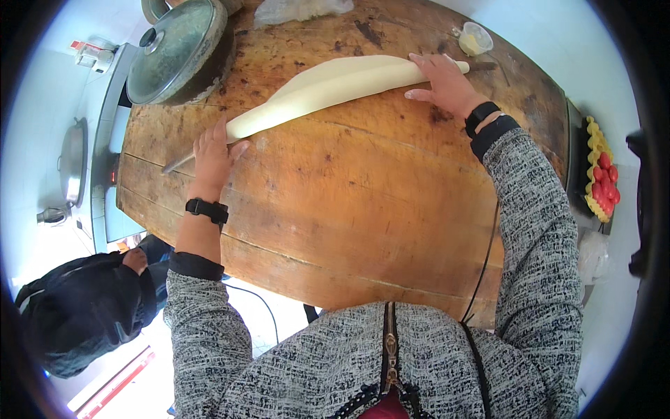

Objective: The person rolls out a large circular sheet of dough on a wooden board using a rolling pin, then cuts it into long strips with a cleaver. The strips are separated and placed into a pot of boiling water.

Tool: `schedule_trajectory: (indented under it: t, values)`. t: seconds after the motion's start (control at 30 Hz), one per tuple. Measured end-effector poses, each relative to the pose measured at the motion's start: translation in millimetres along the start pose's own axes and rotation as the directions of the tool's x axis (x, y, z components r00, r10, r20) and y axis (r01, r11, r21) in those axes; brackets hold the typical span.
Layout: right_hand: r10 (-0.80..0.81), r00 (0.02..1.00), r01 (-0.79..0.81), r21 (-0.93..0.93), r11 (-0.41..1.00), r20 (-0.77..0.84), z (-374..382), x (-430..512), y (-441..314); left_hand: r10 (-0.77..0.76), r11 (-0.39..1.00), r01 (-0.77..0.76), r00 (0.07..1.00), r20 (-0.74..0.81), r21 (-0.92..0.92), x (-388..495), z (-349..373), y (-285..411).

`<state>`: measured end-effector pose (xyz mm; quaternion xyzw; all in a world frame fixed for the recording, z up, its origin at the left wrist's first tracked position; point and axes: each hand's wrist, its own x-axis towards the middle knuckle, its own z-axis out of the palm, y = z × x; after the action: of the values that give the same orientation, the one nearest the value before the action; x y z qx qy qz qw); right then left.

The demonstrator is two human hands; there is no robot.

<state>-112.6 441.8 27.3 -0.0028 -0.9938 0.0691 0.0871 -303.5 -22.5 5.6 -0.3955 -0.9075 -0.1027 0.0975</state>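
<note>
A pale sheet of dough (335,86) lies wrapped around a long thin wooden rolling pin (178,163), with a loose flap along its far side. The pin's bare ends stick out at both sides, above a worn wooden table (340,194). My left hand (213,152) rests over the pin at the dough's left end, thumb apart from the fingers. At the right end, my right hand (439,81) lies with its fingertips on the rolled dough and its thumb spread. Whether either hand grips the pin is hard to tell.
A large lidded pan (175,52) stands at the table's far left, near a plastic bag (301,10). A clear plastic cup (475,39) sits far right. Beyond the right edge is an egg tray (596,141) with red oval items. Another person (89,309) in dark clothes is at left.
</note>
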Motion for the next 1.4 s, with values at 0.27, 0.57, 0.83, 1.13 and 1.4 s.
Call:
schedule_trajectory:
  t: [0.27,0.57,0.83,1.13,1.4]
  values:
    - [-0.074,0.997,0.074,0.120,0.990,-0.010,4.6,-48.6,-30.7,0.045,0.991,-0.033,0.995,0.094,-0.129,-51.8,-28.5,32.7]
    - [-0.004,0.993,0.020,0.134,0.991,-0.116,7.9,-48.2,11.4,0.116,0.988,-0.111,0.992,0.041,-0.106,-92.4,-31.0,105.9]
    - [0.033,0.989,-0.023,0.070,0.997,-0.141,8.5,-86.2,-64.5,0.423,0.842,-0.220,0.836,0.350,-0.492,-165.5,-67.8,197.0]
    - [0.164,0.940,-0.147,-0.079,0.986,0.298,-30.5,-259.2,-136.5,0.614,0.720,-0.324,0.710,0.346,-0.613,-216.9,-55.2,270.1]
    - [0.272,0.943,-0.266,-0.056,0.962,0.191,-74.8,-410.1,-148.6,0.754,0.614,-0.465,0.585,0.299,-0.638,-254.4,-51.5,306.4]
